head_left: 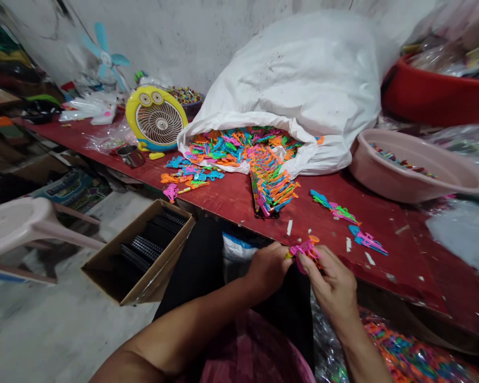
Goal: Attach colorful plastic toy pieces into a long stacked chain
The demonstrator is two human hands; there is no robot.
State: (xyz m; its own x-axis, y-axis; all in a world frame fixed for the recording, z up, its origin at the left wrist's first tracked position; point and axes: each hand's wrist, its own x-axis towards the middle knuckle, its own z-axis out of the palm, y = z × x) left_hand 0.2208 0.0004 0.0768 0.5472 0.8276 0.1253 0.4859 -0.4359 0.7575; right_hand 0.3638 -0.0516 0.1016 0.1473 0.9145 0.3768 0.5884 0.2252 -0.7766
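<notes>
Toy (304, 249) between left hand (268, 268), right hand (334, 287)

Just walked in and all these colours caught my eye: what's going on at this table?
A person works at the red table, left hand and right hand together pinching a small pink plastic piece at the near edge. Behind, a white sack spills bright plastic pieces onto the tabletop, with a stacked row in front. Loose pieces lie to the right, near a pink basin.

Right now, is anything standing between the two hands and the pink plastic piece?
Nothing visible. The left hand and the right hand both grip the pink plastic piece at the near edge of the red table.
</notes>
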